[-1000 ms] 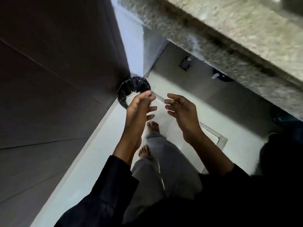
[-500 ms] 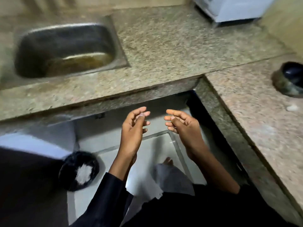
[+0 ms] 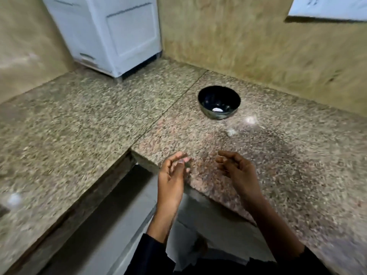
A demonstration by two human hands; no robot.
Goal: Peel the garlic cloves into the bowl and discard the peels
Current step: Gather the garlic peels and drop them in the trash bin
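Garlic clove lies on the counter just beside the dark bowl. Left hand and right hand hover apart, fingers loosely curled, both empty.

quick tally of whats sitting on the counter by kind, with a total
black bowl: 1
white piece inside the bowl, likely a peeled garlic clove: 1
pale loose bits beside the bowl, blurred: 2
white appliance: 1
blurred white blob at far left: 1
Total: 6
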